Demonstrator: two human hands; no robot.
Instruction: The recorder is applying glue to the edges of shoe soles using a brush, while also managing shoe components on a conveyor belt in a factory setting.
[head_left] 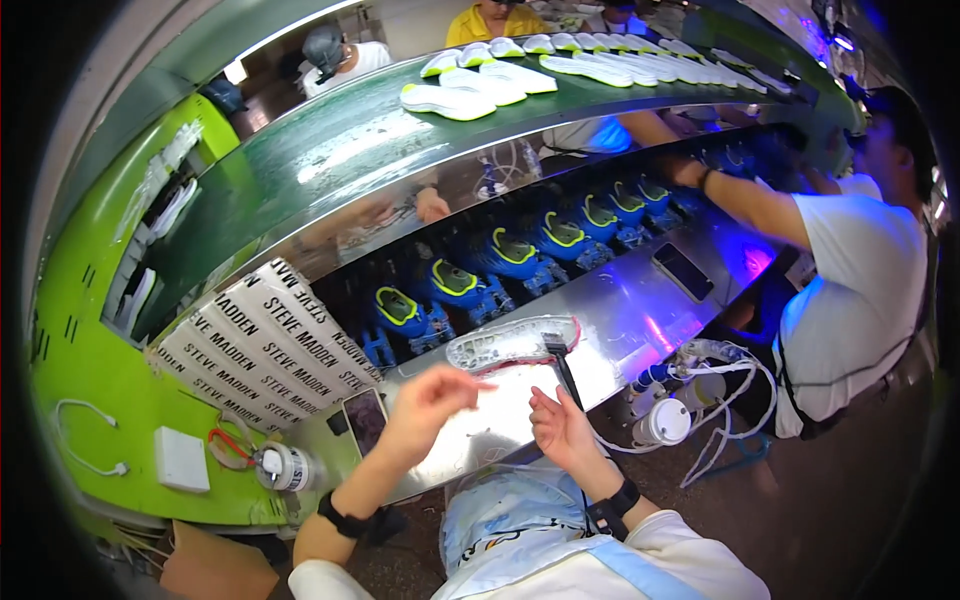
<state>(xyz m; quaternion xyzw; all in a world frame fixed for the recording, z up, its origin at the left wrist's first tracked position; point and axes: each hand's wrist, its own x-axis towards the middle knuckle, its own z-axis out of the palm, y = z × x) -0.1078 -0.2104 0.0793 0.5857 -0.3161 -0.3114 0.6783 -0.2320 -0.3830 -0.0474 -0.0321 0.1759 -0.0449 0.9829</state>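
A translucent shoe sole (505, 345) with a red edge lies on the shiny metal bench (620, 320) in front of me. A black-handled brush (562, 368) rests with its head on the sole's right end. Its handle runs down to the fingertips of my right hand (562, 428), which is palm-up just below the sole; whether it grips the handle is unclear. My left hand (430, 400) hovers left of that, fingers loosely spread toward the sole's near edge and holding nothing. Both wrists wear black bands.
Blue shoes (545, 240) with yellow-green openings ride a lower conveyor; white soles (470, 90) lie on the green upper belt. A person in a white shirt (850, 290) reaches in at right. Phones (683, 270) (365, 420), white pots (665, 422) (285, 467), tubing and printed paper (265, 345) surround me.
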